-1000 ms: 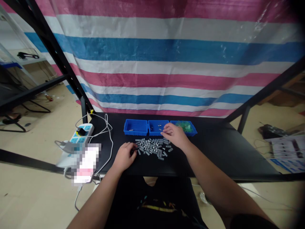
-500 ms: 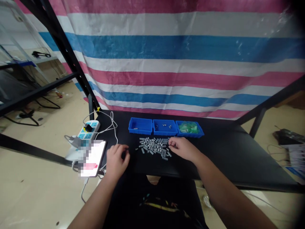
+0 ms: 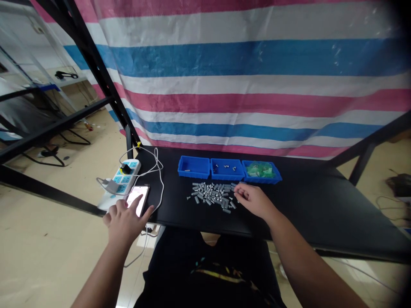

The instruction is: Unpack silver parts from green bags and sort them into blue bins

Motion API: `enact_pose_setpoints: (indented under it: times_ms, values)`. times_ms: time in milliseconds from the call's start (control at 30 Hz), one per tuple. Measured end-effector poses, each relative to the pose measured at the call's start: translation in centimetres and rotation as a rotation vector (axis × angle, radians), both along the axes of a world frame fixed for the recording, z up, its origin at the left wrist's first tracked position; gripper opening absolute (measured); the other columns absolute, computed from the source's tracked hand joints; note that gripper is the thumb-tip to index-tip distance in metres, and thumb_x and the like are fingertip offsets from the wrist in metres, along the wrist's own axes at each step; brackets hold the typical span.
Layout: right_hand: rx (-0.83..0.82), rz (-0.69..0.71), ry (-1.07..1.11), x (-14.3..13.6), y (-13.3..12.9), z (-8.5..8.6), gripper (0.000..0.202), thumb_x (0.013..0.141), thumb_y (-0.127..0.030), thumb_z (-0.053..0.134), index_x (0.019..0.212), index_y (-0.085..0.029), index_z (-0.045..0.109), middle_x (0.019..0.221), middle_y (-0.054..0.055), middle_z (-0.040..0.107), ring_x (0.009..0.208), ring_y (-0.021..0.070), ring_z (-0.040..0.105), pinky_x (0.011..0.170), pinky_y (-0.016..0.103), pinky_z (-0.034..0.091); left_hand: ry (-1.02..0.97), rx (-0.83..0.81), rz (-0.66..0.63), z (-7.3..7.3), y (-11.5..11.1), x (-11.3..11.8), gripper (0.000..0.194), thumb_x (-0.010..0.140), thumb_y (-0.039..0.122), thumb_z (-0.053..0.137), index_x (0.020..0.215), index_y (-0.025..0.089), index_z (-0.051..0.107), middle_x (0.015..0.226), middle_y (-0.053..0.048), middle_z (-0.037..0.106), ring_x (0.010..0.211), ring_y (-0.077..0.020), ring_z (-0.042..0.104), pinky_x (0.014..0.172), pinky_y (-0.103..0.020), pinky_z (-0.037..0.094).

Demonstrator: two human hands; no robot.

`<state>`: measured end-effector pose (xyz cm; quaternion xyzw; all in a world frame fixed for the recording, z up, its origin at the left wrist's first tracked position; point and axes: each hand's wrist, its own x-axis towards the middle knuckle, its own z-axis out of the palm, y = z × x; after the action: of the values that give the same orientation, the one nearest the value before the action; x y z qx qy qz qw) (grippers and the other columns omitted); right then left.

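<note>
My left hand [image 3: 125, 220] reaches over a phone [image 3: 143, 204] with a lit screen, near the table's left front edge. Its fingers are spread, and the index fingertip is at the screen. At the right side of a pile of small grey metal cylinders and screws [image 3: 212, 194] rests my right hand [image 3: 252, 200], with fingers curled in. Whatever those fingers may hold is hidden. Behind the pile stand three blue bins: the left bin [image 3: 194, 174] with a small piece inside, the middle bin [image 3: 227, 176] with several screws, and the right bin [image 3: 263, 179] with green plastic packets [image 3: 260, 168].
A white power strip [image 3: 131, 174] with plugs lies left of the phone. White cables [image 3: 162, 182] loop across the black table [image 3: 308, 196]. Black frame posts [image 3: 105, 79] and a striped sheet [image 3: 224, 102] stand behind. Part of a seated person [image 3: 22, 109] shows far left.
My left hand has moved left from the table beside the pile onto the phone, its fingers spreading. The right hand stays by the pile. The whole view has shifted slightly.
</note>
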<state>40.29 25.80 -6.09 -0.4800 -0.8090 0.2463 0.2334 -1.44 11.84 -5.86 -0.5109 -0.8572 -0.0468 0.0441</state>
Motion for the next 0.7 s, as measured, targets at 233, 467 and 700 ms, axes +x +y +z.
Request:
enact_pose_setpoints:
  times_ms: [233,467,700]
  values:
    - [-0.011,-0.009,0.021,0.9,-0.2,-0.6,0.014,0.09,-0.034,0.055,0.089,-0.022,0.062,0.063,-0.004,0.051,0.052,0.0118,0.042,0.055,0.026,0.036,-0.074,0.166,-0.056,-0.1,-3.7,-1.6,0.075,0.085,0.069,0.046,0.142,0.019,0.05,0.125,-0.02,0.05,0.122,-0.0429,0.044,0.103,-0.06,0.034]
    - [-0.008,-0.071,0.063,1.3,-0.8,-1.8,0.018,0.089,-0.037,0.054,0.087,-0.022,0.063,0.061,-0.003,0.05,0.054,0.0135,0.043,0.055,0.026,0.038,-0.662,0.351,0.187,-2.6,-8.0,-3.4,0.091,0.072,0.064,0.068,0.141,0.012,0.038,0.122,-0.021,0.054,0.107,-0.0392,0.06,0.082,-0.052,0.056]
    - [0.016,-0.13,0.11,1.8,-1.0,-3.2,0.016,0.088,-0.036,0.056,0.087,-0.022,0.063,0.061,-0.003,0.05,0.055,0.0132,0.043,0.055,0.026,0.039,-1.409,0.659,0.492,-3.6,-7.2,-3.4,0.054,0.07,0.039,0.072,0.113,0.025,0.043,0.096,-0.005,0.066,0.1,-0.0259,0.068,0.097,-0.044,0.055]
